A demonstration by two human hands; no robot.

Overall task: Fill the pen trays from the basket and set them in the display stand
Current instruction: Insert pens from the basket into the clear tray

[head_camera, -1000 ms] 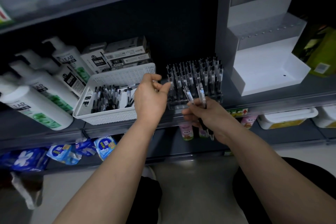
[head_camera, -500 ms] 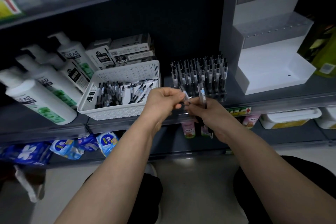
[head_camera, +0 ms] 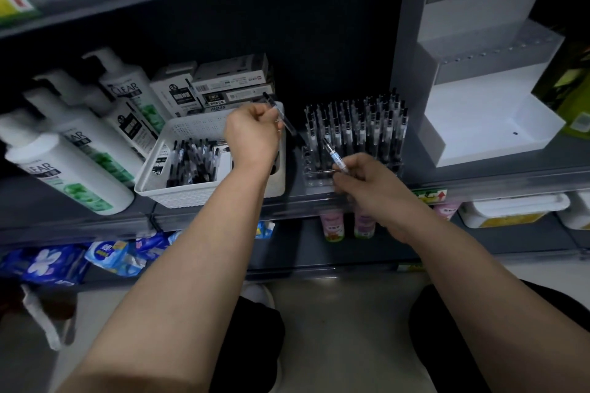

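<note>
Several white shampoo bottles [head_camera: 67, 169] crowd the left end of the shelf [head_camera: 463, 175], with a stack of grey boxes [head_camera: 231, 83] behind them toward the back. Just right of the bottles a white basket [head_camera: 191, 193] sits at the shelf's front edge, and loose pens [head_camera: 191, 163] lie heaped in its left half.

Above the basket's right half the left hand [head_camera: 252, 137] hangs in a fist. Its fingers are curled round a black pen [head_camera: 280, 115], which slants from the boxes at its upper end down toward the gap between basket and tray.

Just beside the basket, also at the front edge, stands the clear tray [head_camera: 314, 183]. Standing pens [head_camera: 357, 128] fill its back rows upright, while a few holes in its front left corner show open.

The right hand [head_camera: 367, 183] is at the tray's front. Its thumb and fingertips pinch a second pen [head_camera: 333, 157] near one end. That pen tilts up and to the left over the front rows, and I cannot tell whether its lower tip sits in a hole.

Near the tray on its right, at the right end of the shelf, the white stepped display stand [head_camera: 479, 124] rises against the back, and a green box [head_camera: 571, 86] shows beyond it.

On the shelf below are blue packets [head_camera: 48, 265] at the left, pink bottles [head_camera: 332, 226] under the tray and white tubs [head_camera: 510, 210] at the right.
</note>
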